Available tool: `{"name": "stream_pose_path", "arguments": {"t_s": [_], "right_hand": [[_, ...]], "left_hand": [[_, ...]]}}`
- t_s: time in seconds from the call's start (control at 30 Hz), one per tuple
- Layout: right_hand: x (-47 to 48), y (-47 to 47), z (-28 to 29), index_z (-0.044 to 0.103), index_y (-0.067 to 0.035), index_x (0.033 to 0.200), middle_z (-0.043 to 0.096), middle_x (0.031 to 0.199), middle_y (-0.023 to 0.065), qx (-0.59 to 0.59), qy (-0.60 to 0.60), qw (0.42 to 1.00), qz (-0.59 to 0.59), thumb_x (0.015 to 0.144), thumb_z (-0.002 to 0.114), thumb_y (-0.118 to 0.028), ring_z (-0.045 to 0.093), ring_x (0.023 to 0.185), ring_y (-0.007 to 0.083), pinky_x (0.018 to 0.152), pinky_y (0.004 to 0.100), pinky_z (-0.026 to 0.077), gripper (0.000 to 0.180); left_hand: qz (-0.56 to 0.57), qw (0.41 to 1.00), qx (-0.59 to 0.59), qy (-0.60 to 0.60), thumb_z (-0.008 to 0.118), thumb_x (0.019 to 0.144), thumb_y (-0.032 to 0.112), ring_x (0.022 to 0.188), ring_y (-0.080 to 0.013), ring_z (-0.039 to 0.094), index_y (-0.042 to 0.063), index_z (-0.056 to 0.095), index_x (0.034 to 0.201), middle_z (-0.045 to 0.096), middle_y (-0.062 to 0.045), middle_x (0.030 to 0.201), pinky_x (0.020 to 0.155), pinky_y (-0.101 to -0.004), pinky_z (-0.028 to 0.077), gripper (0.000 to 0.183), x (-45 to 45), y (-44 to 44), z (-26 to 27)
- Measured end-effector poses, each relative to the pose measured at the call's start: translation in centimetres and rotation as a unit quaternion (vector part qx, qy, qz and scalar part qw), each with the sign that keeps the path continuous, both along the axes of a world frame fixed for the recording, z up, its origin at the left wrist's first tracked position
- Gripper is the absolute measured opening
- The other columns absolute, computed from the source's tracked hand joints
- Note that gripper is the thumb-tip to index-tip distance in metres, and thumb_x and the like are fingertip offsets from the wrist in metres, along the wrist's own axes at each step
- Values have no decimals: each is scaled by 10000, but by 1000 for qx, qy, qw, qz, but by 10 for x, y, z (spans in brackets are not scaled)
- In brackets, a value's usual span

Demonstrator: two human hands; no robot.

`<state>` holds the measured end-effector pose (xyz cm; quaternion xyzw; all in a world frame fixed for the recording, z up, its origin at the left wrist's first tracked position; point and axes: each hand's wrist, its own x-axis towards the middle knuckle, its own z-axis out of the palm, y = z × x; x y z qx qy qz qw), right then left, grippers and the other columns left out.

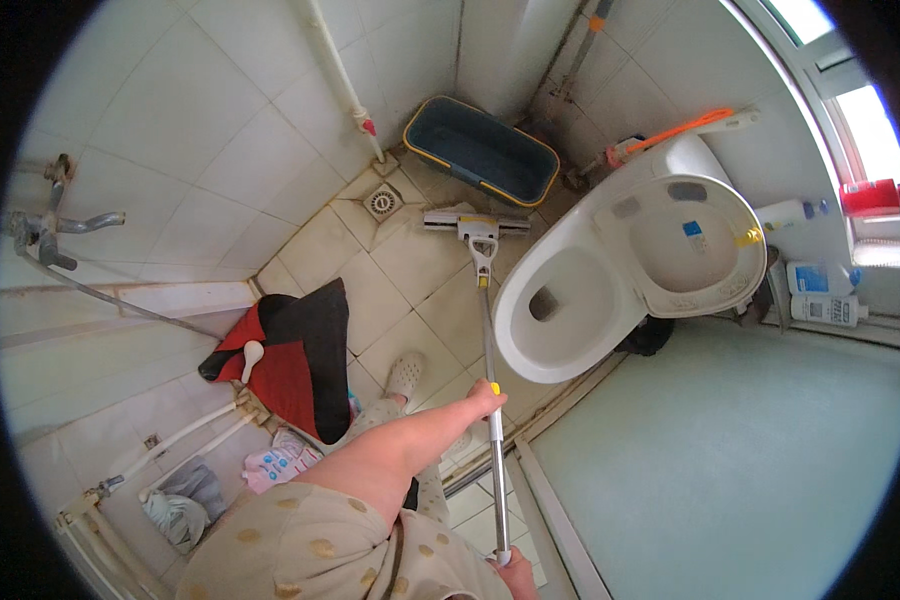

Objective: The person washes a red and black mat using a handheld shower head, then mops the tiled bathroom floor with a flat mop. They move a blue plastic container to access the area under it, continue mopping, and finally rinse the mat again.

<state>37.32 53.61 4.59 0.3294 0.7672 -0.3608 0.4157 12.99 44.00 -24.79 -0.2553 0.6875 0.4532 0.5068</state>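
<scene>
My left hand (486, 399) grips the metal pole of a squeeze mop (489, 337) by its yellow-marked joint. Around the pole's upper end, at the bottom of the view, my right hand (516, 574) is closed. The mop's wide head (477, 225) rests on the tiled floor, in front of a dark blue bucket (480, 146) with a yellow rim. To the right of the pole stands a white toilet (566, 315) with its lid raised. A round floor drain (383, 202) lies left of the mop head.
A red and black mat (307, 375) with a white shower head (252, 360) on it hangs at the left. Pipes (337, 67) run along the wall. A glass door (720, 450) is at the right, bottles (825, 309) beside it. One clog (406, 375) stands on the floor.
</scene>
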Motion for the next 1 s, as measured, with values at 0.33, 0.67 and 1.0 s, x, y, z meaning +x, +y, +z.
{"name": "stream_pose_path", "arguments": {"t_s": [0.33, 0.67, 1.0], "right_hand": [[-86, -5, 10, 535, -49, 942, 538, 575, 50, 1, -147, 986, -83, 770, 700, -167, 502, 438, 134, 390, 327, 401, 266], [-43, 19, -19, 436, -69, 1283, 608, 983, 86, -210, 31, 975, -65, 755, 747, -224, 580, 853, 152, 698, 311, 488, 632], [-189, 8, 169, 505, -49, 1210, 624, 920, 150, -182, 199, 960, -73, 762, 690, -204, 637, 815, 216, 719, 333, 500, 508]], "left_hand": [[90, 995, 28, -24, 681, 749, 229, 696, -245, 607, -30, 425, 1113, 561, -151, 952, 481, -376, 520, 516, -63, -31, 8], [0, 999, 20, -46, 589, 822, 430, 908, -274, 596, 30, 393, 1265, 551, -151, 1098, 723, -403, 525, 628, -84, -160, 69], [-210, 903, -148, 345, 669, 756, 332, 1221, -327, 419, 38, 416, 1288, 400, -180, 1338, 1007, -400, 367, 659, -75, -341, 230]]}}
